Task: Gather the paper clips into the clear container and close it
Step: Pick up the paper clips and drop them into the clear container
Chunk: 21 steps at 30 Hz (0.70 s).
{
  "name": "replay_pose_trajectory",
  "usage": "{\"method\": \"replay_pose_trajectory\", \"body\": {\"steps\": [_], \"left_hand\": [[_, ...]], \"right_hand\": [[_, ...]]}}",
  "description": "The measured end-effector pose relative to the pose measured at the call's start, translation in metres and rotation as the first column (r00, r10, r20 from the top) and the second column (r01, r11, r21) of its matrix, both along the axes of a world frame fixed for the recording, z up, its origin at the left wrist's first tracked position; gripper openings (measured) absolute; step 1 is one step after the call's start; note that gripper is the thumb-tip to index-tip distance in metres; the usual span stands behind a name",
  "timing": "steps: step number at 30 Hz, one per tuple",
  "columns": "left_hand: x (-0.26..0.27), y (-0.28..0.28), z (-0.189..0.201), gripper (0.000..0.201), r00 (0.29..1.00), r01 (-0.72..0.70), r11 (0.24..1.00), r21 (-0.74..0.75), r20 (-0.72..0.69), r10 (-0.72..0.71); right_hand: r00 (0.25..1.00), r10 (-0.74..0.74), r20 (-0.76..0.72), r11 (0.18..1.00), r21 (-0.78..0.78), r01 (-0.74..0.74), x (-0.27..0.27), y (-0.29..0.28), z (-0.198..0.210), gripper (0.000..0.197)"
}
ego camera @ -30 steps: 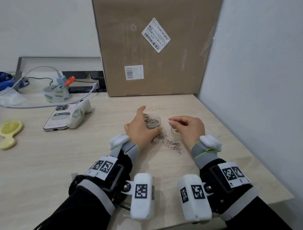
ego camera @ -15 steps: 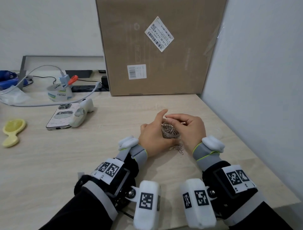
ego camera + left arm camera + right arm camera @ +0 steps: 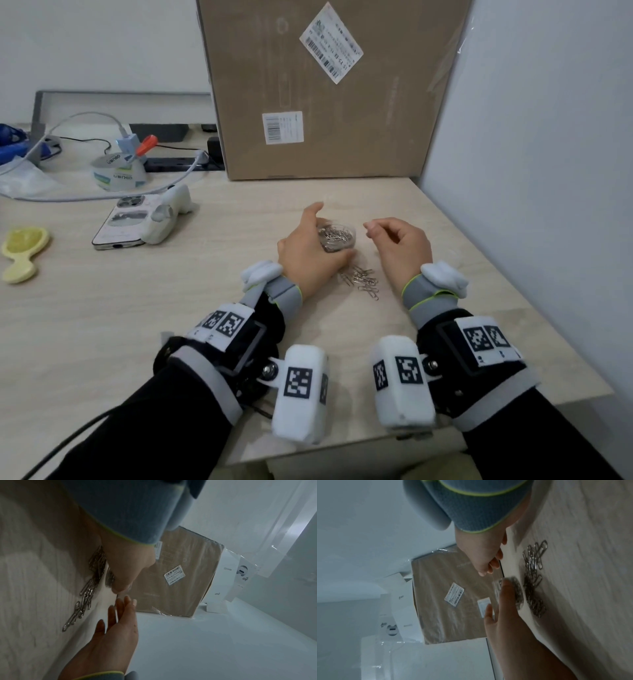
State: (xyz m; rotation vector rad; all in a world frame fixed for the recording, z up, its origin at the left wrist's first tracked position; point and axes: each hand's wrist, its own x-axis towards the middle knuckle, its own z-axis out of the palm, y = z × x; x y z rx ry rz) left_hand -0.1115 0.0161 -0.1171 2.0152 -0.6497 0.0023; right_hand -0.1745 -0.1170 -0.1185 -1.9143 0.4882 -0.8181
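Since half a second ago the right hand (image 3: 402, 251) has drawn back from over the clear container (image 3: 337, 236) to a spot just right of it, fingers curled with thumb and forefinger tips close; whether they pinch a clip I cannot tell. From the head view, the left hand (image 3: 310, 250) curls round the container's near side, hiding that wall. Clips fill the container, and no lid shows on it. A loose heap of paper clips (image 3: 361, 279) lies on the table (image 3: 102, 325) between the wrists, partly tucked under the left palm.

Seen from the left wrist, the picture is dim; the container is hardly made out behind the thumb, the clips (image 3: 89, 588) trailing alongside.

Over at the right wrist, blur softens everything; a left finger covers part of the container (image 3: 513, 592), with the clips (image 3: 534, 577) just beside it.
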Motion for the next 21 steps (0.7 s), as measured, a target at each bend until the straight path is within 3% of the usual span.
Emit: {"method": "replay_pose_trajectory", "body": {"steps": [2,6,15,21], "left_hand": [[0.004,-0.002,-0.002,0.091,0.998,-0.064,0.998,-0.027,-0.002,0.064],[0.012,0.001,-0.003,0.08,0.986,-0.165,0.983,-0.075,0.024,0.167],[0.016,0.001,-0.007,0.08,0.993,-0.117,0.991,-0.071,0.013,0.119],[0.014,0.001,-0.007,0.079,0.994,-0.11,0.991,-0.075,0.01,0.111]], "right_hand": [[0.997,-0.015,-0.071,1.0,-0.021,0.014,-0.002,-0.006,-0.005,0.008],[0.957,0.125,-0.262,0.98,-0.12,-0.16,-0.01,-0.004,-0.006,0.017],[0.824,0.278,-0.494,0.877,-0.218,-0.427,-0.03,-0.012,0.0,0.043],[0.848,0.25,-0.466,0.847,-0.319,-0.425,-0.023,-0.012,-0.006,0.019]]}}
